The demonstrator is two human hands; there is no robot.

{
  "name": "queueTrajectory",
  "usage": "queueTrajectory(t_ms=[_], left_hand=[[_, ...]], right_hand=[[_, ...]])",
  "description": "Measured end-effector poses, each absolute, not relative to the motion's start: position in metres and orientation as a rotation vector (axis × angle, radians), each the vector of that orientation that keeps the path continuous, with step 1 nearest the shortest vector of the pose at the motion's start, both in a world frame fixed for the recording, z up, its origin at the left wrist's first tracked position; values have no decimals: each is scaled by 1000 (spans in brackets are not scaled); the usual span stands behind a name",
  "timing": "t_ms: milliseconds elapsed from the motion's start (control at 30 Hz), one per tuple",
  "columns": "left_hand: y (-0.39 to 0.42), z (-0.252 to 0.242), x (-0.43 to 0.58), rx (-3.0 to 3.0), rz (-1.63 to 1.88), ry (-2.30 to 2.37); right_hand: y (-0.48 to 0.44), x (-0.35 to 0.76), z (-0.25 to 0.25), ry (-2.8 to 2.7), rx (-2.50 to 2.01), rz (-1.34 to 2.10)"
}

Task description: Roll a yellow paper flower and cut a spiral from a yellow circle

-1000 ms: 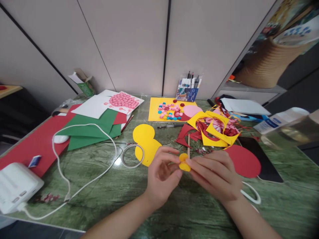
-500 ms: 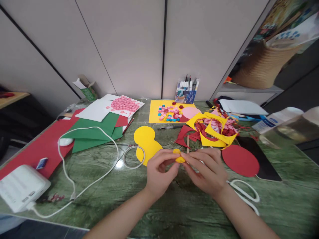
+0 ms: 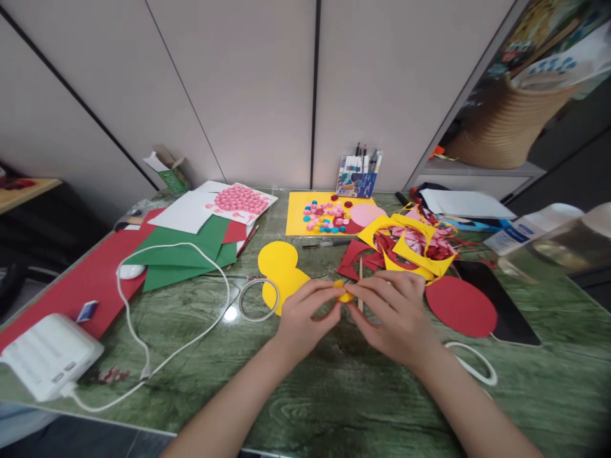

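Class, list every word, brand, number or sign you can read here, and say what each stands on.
No text can be read with certainty.
Pen pack: printed front, too small to read.
Green box: pale lettering, too blurred.
White-and-blue carton: pale lettering on blue, too blurred.
White plugged-in device: faint grey marks, unreadable.
Small blue-and-white block: too small to tell whether it bears print.

Well left of the grip I see a white charger block [image 3: 52,356] and its cable [image 3: 146,373]; far beyond, leftward, an open green carton [image 3: 174,180]. Over to its right, a dark tablet [image 3: 508,306]; farther off, a woven basket [image 3: 510,127].
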State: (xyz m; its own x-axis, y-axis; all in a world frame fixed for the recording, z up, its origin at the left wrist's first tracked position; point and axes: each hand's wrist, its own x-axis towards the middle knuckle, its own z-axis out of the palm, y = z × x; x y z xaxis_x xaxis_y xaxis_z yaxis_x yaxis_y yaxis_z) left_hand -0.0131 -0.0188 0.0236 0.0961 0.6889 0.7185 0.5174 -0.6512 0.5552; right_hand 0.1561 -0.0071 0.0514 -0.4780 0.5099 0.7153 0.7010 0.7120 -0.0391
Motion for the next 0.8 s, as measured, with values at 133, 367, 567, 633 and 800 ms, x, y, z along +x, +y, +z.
queueTrajectory(t_ms=[133,367,567,633,800], left_hand=[[-20,25,-12,2189,1571,1237],[-24,23,-9,1990,1575,1190],[-26,18,-3,1560,1509,1045],[-27,18,-1,1456,1510,966],[-29,16,0,1257,1518,836]], right_hand=[[-7,159,53,-2218,-832,-446],[-3,166,53,-2181,-744,-414],[0,167,52,-2152,-710,-339],[0,168,52,-2155,-713,-324],[0,171,47,-2159,-713,-344]])
